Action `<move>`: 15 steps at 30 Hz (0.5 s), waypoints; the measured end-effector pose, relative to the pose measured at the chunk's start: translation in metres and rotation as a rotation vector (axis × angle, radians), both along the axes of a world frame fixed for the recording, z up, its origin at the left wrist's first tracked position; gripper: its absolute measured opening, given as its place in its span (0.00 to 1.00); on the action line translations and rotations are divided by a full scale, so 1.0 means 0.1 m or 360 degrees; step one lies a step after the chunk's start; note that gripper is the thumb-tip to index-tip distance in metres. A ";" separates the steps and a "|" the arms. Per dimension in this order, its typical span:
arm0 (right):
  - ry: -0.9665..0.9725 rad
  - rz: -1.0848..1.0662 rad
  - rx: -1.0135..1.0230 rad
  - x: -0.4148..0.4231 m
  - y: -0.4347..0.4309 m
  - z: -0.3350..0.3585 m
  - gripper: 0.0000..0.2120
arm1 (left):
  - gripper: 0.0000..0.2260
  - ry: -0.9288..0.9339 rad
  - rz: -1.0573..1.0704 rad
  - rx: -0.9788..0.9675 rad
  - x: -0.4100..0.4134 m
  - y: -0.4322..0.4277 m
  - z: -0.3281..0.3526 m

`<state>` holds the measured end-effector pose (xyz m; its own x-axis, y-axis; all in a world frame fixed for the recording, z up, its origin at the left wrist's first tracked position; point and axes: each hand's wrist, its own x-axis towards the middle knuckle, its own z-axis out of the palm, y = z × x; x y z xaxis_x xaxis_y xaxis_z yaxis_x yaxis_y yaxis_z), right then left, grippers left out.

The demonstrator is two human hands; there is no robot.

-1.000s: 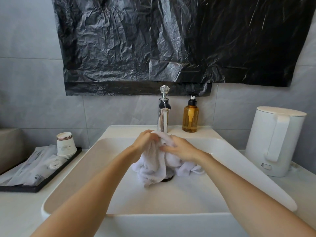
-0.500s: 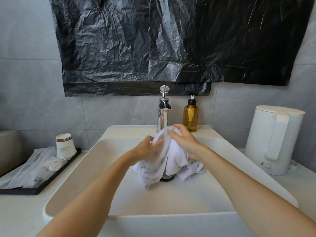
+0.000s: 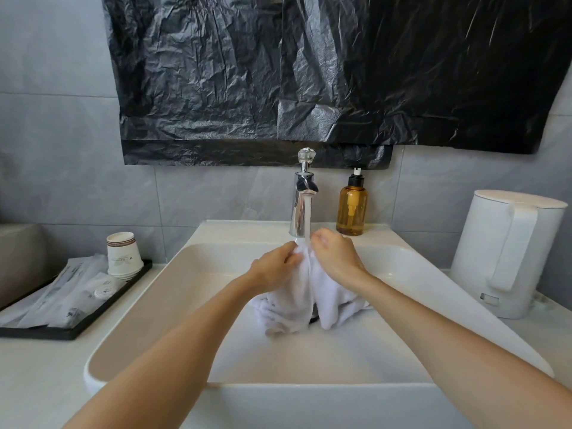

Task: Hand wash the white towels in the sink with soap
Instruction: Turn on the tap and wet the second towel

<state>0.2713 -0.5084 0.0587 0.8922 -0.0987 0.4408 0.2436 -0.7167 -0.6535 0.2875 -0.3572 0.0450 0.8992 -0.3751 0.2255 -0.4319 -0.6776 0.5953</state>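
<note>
In the head view, the white towel [image 3: 294,305] sits in the far middle of the sink [image 3: 139,320]. Its top is gathered up just under the tap [image 3: 301,199], and the rest hangs down and spreads over the basin floor around the drain. The left hand [image 3: 275,267] grips a fold from the left with curled fingers, and the right hand [image 3: 335,258] pinches the neighbouring fold from the right, knuckles up. The two hands are almost touching.

A second ago both hands were pressed lower on the bundle. Half a second ago the right hand was lifting a fold toward the spout. Now the gathered top is held right under it, and a stream of water [image 3: 308,221] runs onto the cloth between the hands.

We judge this to be a wetting or rinsing pass, not scrubbing. The amber soap bottle [image 3: 352,209] stands just right of the tap with neither hand on it, and we see no suds (so we cannot tell whether soap has gone on). We also cannot tell whether the bundle is one towel or several.

A white kettle [image 3: 507,252] stands on the worktop [image 3: 31,382] to the right, and paper cups [image 3: 122,253] sit on a tray [image 3: 74,331] to the left.
</note>
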 end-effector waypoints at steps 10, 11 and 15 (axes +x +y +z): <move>-0.0065 -0.0083 0.0073 -0.03 -0.02 0.01 0.15 | 0.13 0.0114 -0.0078 -0.0155 -0.03 -0.01 0.01; -0.0125 -0.0077 0.0157 -0.04 -0.03 0.04 0.16 | 0.13 0.0167 -0.0067 -0.0149 -0.03 -0.01 0.01; -0.0365 -0.0036 0.0447 -0.08 -0.11 0.13 0.20 | 0.41 0.0113 -0.0011 0.0361 -0.05 0.00 -0.06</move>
<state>0.2636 -0.5191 0.0714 0.7696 -0.2627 0.5819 0.3926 -0.5239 -0.7558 0.2823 -0.3572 0.0387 0.9069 -0.4153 0.0711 -0.3997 -0.7945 0.4571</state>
